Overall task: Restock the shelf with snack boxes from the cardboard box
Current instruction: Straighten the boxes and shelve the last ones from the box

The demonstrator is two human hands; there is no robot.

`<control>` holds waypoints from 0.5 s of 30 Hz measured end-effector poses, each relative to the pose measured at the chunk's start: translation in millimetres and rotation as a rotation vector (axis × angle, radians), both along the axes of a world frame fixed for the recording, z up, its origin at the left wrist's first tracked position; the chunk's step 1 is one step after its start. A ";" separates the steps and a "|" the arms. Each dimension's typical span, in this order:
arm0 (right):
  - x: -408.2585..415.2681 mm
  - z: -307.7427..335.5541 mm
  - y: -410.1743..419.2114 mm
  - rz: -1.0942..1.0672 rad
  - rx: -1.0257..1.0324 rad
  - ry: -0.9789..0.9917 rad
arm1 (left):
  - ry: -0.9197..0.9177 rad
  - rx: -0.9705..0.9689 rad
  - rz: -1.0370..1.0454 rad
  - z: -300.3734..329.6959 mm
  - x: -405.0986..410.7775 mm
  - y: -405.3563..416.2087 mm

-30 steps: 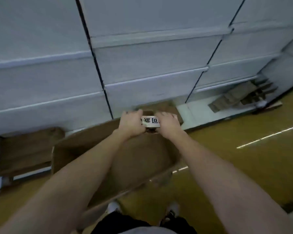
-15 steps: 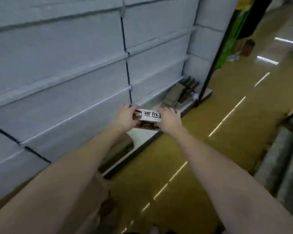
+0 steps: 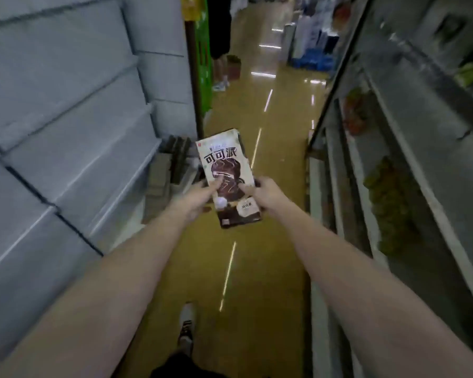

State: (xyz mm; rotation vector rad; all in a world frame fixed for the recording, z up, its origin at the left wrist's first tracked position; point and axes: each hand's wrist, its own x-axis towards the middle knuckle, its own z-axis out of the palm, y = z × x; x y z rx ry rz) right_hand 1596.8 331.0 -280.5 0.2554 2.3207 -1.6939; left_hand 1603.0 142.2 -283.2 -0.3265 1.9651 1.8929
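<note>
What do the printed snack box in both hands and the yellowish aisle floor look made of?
Brown-and-cream printed snack box: apparently thin paperboard with a printed face, given its flat panels and crisp edges. Yellowish aisle floor: a hard, glossy surface that mirrors the ceiling lights as streaks; exact material unclear.

Floor [image 3: 279, 186]: glossy yellow-tan, runs down the aisle w/ thin streaks of reflected light along it. One light shoe [image 3: 186, 327] of the person planted on it, bottom centre.

Left shelf unit [image 3: 66, 148]: pale grey, several tiers, upper boards bare as far as visible. On its lowest board [image 3: 137, 214], near the far end, a stack of flattened cardboard pieces [image 3: 167, 170], some lying flat, some leaning upright.

Right shelf unit [image 3: 410, 165]: grey tiers holding blurred goods, red items [image 3: 352, 115] farther off, green-yellow items [image 3: 385, 203] nearer; can't tell what they are.

Far end of aisle: blue crates [image 3: 311, 61] on the floor, a small brown container [image 3: 234, 68] beside another person's legs.
</note>
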 end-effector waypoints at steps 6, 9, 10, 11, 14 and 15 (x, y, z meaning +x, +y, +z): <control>-60.6 25.2 64.3 -0.288 -0.067 -0.022 | 0.060 0.064 -0.242 20.5 -135.9 76.7; -90.6 50.6 86.3 -0.460 -0.077 0.048 | 0.110 0.060 -0.387 47.0 -188.1 114.9; -101.4 57.8 93.3 -0.517 -0.075 0.079 | 0.143 0.064 -0.419 56.1 -202.5 128.9; -111.5 67.2 100.6 -0.569 -0.072 0.112 | 0.165 0.072 -0.466 62.0 -221.4 141.8; -138.2 80.7 119.5 -0.742 -0.118 0.212 | 0.226 0.104 -0.585 80.5 -260.5 178.5; -146.4 84.2 125.7 -0.804 -0.117 0.232 | 0.235 0.124 -0.599 84.6 -271.7 190.7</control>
